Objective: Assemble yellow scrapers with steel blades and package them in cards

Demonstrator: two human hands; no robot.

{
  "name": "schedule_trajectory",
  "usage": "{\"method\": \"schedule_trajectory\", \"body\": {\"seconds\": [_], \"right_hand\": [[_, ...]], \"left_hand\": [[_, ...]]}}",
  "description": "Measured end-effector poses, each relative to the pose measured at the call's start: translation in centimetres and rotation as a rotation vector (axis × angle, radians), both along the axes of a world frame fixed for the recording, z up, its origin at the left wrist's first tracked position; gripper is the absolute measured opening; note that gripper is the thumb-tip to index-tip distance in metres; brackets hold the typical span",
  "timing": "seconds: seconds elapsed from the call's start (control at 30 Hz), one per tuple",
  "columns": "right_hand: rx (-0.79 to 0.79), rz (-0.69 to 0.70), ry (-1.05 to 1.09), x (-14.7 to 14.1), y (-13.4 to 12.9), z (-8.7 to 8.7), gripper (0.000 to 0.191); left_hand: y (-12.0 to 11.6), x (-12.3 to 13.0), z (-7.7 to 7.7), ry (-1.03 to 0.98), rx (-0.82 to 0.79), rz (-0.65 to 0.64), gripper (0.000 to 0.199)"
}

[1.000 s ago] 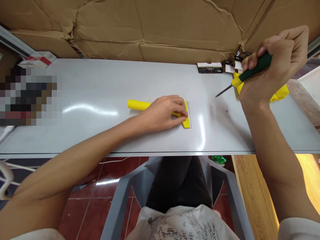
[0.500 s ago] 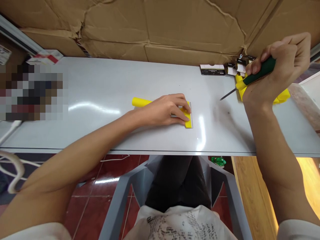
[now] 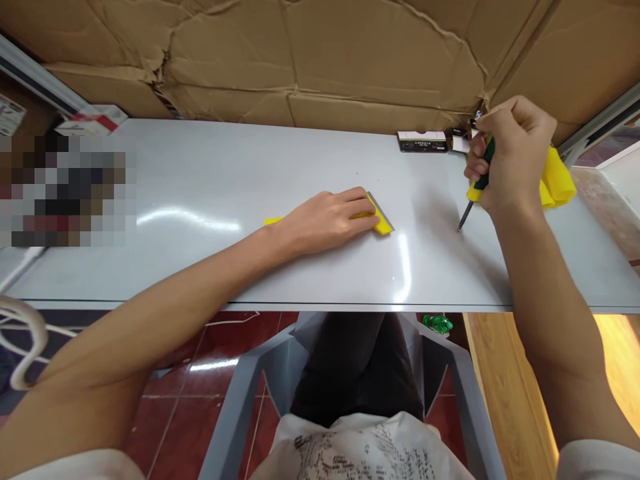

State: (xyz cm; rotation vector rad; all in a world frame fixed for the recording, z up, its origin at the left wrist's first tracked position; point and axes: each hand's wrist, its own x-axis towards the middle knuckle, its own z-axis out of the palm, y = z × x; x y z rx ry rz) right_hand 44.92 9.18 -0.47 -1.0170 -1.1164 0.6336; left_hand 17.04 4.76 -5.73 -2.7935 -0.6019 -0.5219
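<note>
My left hand (image 3: 340, 217) lies on the white tabletop (image 3: 215, 173), its fingers closed around a yellow scraper (image 3: 384, 223) with a thin grey blade edge. The scraper's handle runs under the palm, and its yellow end shows behind the wrist. On the right, my right hand (image 3: 515, 153) is wrapped round the green and yellow handle of a screwdriver (image 3: 466, 215). The screwdriver slants downward, its tip at a tiny dark spot on the tabletop; whether that spot is a screw I cannot tell.
Behind the right wrist lies a bundle of yellow cloth-like material (image 3: 557, 180). Small black and white boxes (image 3: 423, 141) stand along the cardboard (image 3: 350, 60) at the back. A red and white box (image 3: 95, 120) sits at the back left, near a white cable (image 3: 25, 267).
My right hand has moved left and down, bringing the screwdriver's tip to the dark spot and its shaft more upright. My left hand has turned the scraper, so its blade now slants.
</note>
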Motion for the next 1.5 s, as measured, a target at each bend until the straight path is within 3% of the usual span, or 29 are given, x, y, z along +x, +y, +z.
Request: {"method": "schedule_trajectory", "body": {"seconds": [0.13, 0.27, 0.33, 0.43, 0.6, 0.73, 0.87, 0.97, 1.2, 1.3, 1.5], "right_hand": [[-0.049, 0.004, -0.014, 0.4, 0.3, -0.3, 0.019], [-0.032, 0.068, 0.038, 0.6, 0.2, -0.2, 0.023], [-0.033, 0.112, 0.058, 0.6, 0.0, 0.1, 0.021], [-0.077, 0.208, 0.119, 0.4, -0.6, 0.7, 0.018], [-0.149, 0.516, 0.355, 0.1, -1.5, 1.8, 0.017], [-0.117, 0.567, 0.377, -1.1, -2.3, 1.9, 0.026], [-0.044, 0.517, 0.401, -2.8, -3.1, 1.2, 0.029], [0.003, 0.579, 0.470, -3.4, -3.3, 0.6, 0.026], [0.020, 0.533, 0.434, -3.1, -2.8, 0.1, 0.029], [0.005, 0.482, 0.363, -3.1, -3.1, 0.2, 0.029], [-0.015, 0.434, 0.324, -3.5, -3.8, 0.3, 0.029]], "left_hand": [[-0.2, 0.4, 0.3, -0.236, -0.080, 0.013, 0.025], [-0.9, 0.7, 1.4, -0.567, -0.450, 0.128, 0.016], [-1.2, 0.7, 2.2, -0.639, -0.637, 0.214, 0.014], [-1.2, 0.4, 2.7, -0.622, -0.830, 0.232, 0.020], [-0.7, 0.3, 2.1, -0.543, -1.116, 0.211, 0.026], [-0.8, 0.8, 1.2, -0.550, -1.314, 0.193, 0.023], [-1.3, 1.1, 0.8, -0.599, -1.339, 0.151, 0.022], [-1.6, 1.2, 1.0, -0.594, -1.333, 0.180, 0.022], [-2.4, 1.9, 2.9, -0.682, -1.565, 0.328, 0.016], [-2.6, 2.1, 3.4, -0.684, -1.602, 0.329, 0.014], [-2.5, 1.9, 2.6, -0.691, -1.568, 0.279, 0.019]]}}
